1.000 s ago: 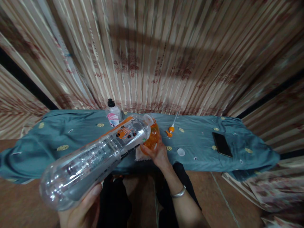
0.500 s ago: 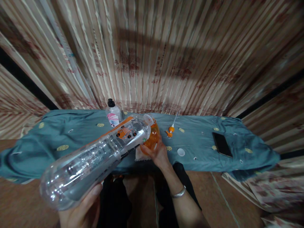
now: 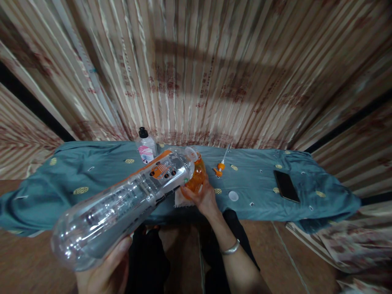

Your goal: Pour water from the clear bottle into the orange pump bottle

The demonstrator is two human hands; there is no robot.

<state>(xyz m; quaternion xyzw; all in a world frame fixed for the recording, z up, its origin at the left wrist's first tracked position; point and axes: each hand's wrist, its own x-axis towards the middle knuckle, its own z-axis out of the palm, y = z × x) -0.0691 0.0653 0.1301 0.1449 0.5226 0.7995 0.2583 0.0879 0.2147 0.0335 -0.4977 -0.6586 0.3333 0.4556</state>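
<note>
My left hand is closed around the lower part of a large clear plastic bottle with an orange and black label. The bottle is tilted, its neck pointing up and right to the mouth of a small orange see-through bottle. Wrapped round that orange bottle is my right hand, a silver bangle on its wrist. A folded whitish cloth shows partly beneath the orange bottle. To the right lie an orange pump top with a clear tube and a round white cap.
A clear bottle with a black top and pink label stands at the back left. On the right lies a black phone. A blue-green patterned cloth covers the table, with striped curtains behind.
</note>
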